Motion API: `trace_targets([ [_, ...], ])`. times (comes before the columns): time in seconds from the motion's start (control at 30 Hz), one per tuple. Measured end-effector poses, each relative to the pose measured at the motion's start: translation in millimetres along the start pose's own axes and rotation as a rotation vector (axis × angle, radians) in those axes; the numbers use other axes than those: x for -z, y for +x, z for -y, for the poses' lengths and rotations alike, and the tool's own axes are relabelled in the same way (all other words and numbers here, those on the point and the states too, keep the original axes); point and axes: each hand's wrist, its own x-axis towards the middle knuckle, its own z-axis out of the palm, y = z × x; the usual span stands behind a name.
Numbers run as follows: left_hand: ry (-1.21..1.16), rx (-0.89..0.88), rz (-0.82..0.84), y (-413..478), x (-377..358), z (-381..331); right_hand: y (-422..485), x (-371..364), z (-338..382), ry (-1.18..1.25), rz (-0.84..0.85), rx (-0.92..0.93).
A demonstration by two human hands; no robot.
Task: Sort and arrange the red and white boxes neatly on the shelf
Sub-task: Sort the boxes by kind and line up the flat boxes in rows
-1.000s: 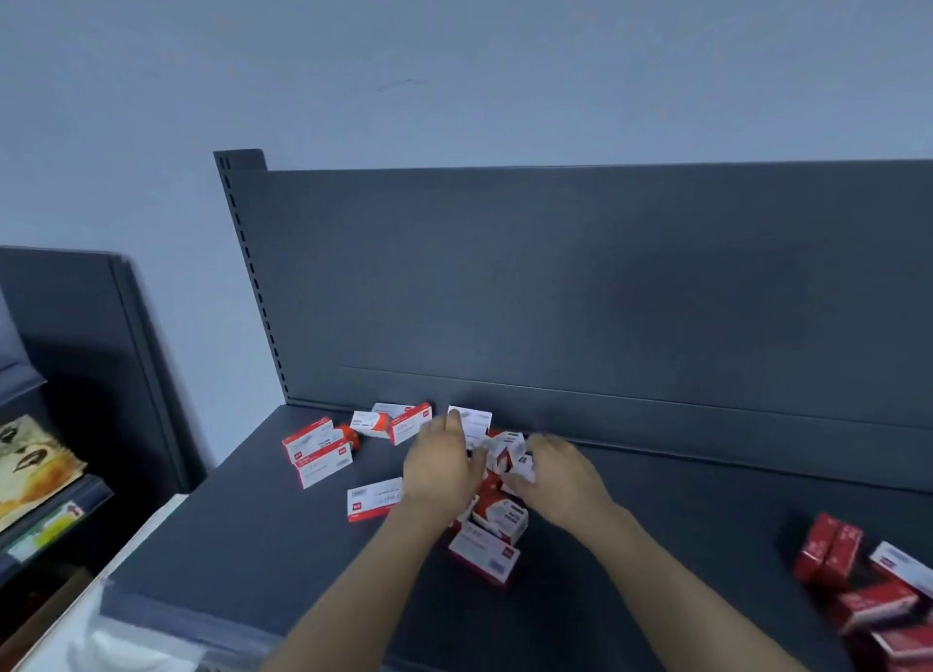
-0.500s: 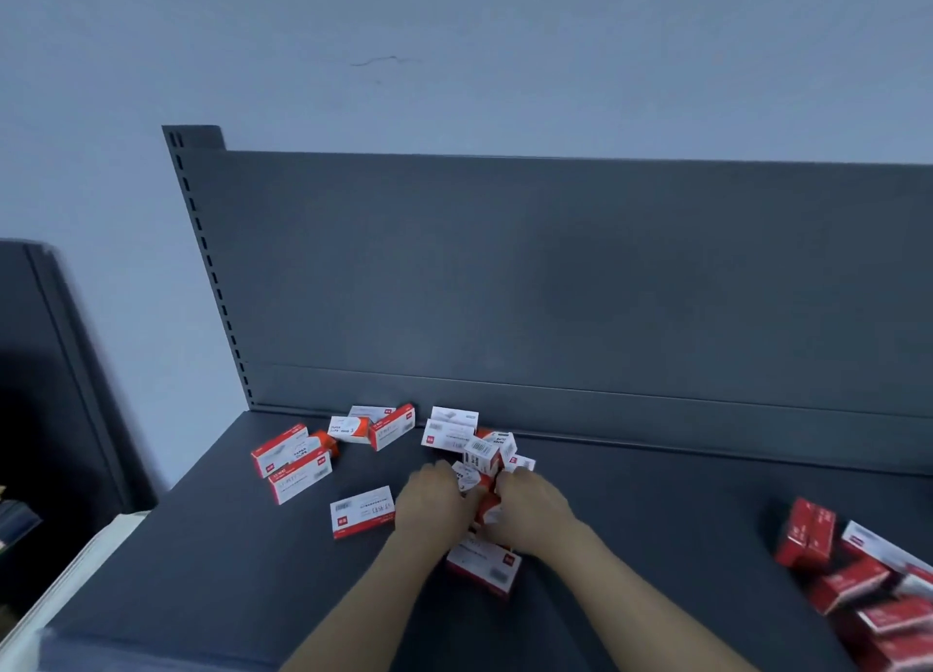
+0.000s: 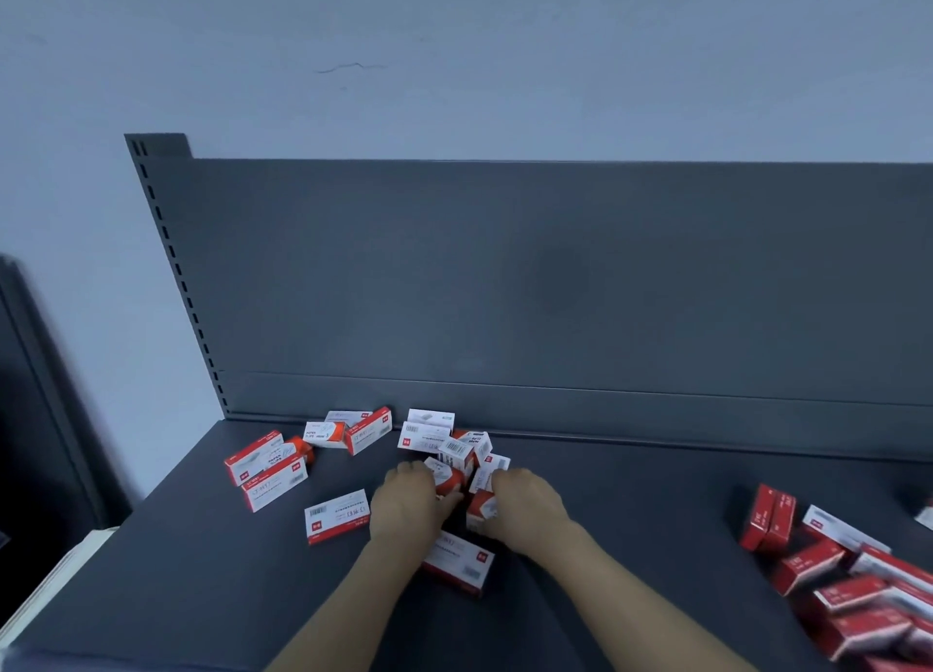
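Observation:
Small red and white boxes lie scattered on the dark grey shelf (image 3: 606,520). A loose heap of boxes (image 3: 457,449) sits near the back panel. My left hand (image 3: 406,502) grips a small orange-red box (image 3: 447,479) at the heap's front. My right hand (image 3: 527,502) grips another small red and white box (image 3: 482,512) beside it. A flat box (image 3: 337,516) lies left of my left hand, and one more box (image 3: 462,560) lies under my forearms. Several boxes (image 3: 267,469) lie at the far left.
A pile of red boxes (image 3: 853,580) covers the shelf's right end. The upright back panel (image 3: 555,293) closes the rear, with a slotted post (image 3: 176,277) at its left. Another dark shelf unit (image 3: 30,394) stands further left.
Both hands pulled back from the rear of the heap toward its front and closed on small boxes there. The camera view shifted, so the left shelf unit slid out of sight.

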Motion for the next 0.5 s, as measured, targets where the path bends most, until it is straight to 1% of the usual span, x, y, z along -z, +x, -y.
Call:
trace_targets([
  [0.13, 0.031, 0.015, -0.089, 5, 28, -1, 0, 11, -4, -0.004, -0.052, 0.032],
  [0.3, 0.011, -0.058, -0.223, 14, 63, -12, -3, 35, -3, 0.052, -0.214, 0.014],
  [0.43, -0.012, -0.107, -0.279, 21, 75, -43, -15, 63, -24, 0.079, -0.321, -0.013],
  [0.5, -0.083, -0.15, -0.301, 23, 75, -69, -23, 76, -45, 0.095, -0.359, -0.052],
])
